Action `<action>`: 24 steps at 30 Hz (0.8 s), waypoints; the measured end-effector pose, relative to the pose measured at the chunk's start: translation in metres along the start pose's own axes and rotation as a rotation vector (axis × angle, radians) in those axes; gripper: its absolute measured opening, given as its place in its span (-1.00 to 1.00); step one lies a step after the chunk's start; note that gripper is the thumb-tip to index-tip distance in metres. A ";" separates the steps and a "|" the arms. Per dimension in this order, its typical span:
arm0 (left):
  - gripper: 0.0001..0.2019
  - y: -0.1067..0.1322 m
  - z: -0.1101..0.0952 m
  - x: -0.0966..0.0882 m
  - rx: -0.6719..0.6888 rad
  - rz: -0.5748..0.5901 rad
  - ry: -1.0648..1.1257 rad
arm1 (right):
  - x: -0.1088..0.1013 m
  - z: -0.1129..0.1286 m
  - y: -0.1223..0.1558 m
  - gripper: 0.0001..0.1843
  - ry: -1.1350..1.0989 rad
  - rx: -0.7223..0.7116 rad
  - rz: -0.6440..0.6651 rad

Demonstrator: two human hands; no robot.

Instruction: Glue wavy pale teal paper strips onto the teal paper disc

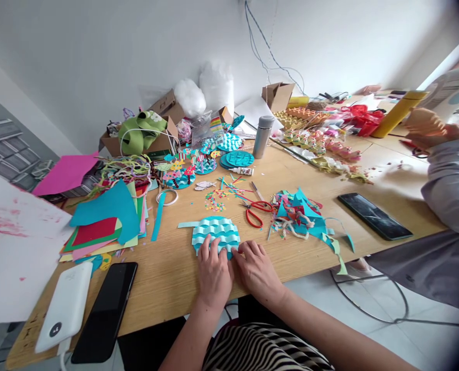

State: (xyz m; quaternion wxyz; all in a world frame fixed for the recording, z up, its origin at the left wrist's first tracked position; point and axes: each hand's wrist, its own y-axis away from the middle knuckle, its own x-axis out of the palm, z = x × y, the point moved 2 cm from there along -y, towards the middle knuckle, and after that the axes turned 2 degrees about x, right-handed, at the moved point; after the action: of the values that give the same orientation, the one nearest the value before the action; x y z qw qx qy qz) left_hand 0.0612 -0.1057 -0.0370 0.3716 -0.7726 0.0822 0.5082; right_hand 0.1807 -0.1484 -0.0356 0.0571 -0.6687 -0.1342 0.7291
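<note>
A round paper piece with layered blue and white wavy strips [216, 233] lies on the wooden table [175, 268] near its front edge. My left hand [213, 272] rests on the piece's near edge with its fingers flat and pressing down. Beside it, my right hand [255, 269] touches the same near right edge with its fingers bent and their tips on the paper. Neither hand lifts the piece.
Red-handled scissors [256, 210] and a heap of teal scraps [302, 216] lie to the right. Coloured paper sheets [101, 221], a black phone [105, 309] and a white power bank [65, 304] are at left. Another person [446, 185] sits at right, beside a second phone [374, 215].
</note>
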 end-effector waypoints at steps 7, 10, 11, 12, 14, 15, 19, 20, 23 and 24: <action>-0.85 0.000 -0.001 0.000 0.010 0.017 -0.022 | 0.003 -0.003 0.001 -0.76 -0.038 0.013 -0.024; -0.84 0.000 -0.001 -0.001 0.009 0.011 -0.012 | 0.006 -0.005 0.004 -0.73 -0.133 0.032 -0.054; -0.83 0.000 -0.001 -0.002 0.008 0.007 -0.007 | 0.006 -0.005 0.005 -0.70 -0.160 0.038 -0.073; -0.82 0.000 -0.001 -0.002 0.008 0.006 -0.002 | 0.007 -0.006 0.006 -0.68 -0.180 0.043 -0.094; -0.80 0.001 -0.001 -0.002 0.010 0.014 -0.002 | 0.007 -0.007 0.009 -0.62 -0.201 0.047 -0.131; -0.80 0.001 0.000 -0.001 0.012 0.020 -0.005 | 0.006 -0.007 0.010 -0.59 -0.204 0.046 -0.144; -0.80 0.002 0.000 0.000 0.013 0.039 -0.024 | 0.004 -0.006 0.010 -0.62 -0.191 0.056 -0.125; -0.81 0.002 0.000 0.000 0.014 0.038 -0.028 | 0.004 -0.005 0.009 -0.64 -0.181 0.059 -0.110; -0.82 0.001 -0.001 0.000 0.021 0.027 -0.039 | 0.005 -0.005 0.007 -0.67 -0.145 0.049 -0.073; -0.82 0.001 -0.002 0.000 0.023 0.025 -0.043 | 0.006 -0.005 0.006 -0.67 -0.137 0.045 -0.068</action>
State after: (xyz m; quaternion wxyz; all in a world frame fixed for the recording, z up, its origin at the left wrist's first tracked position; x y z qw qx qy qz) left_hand 0.0620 -0.1075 -0.0372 0.3758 -0.7562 0.0895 0.5282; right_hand 0.1853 -0.1522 -0.0435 0.0874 -0.6108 -0.1442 0.7736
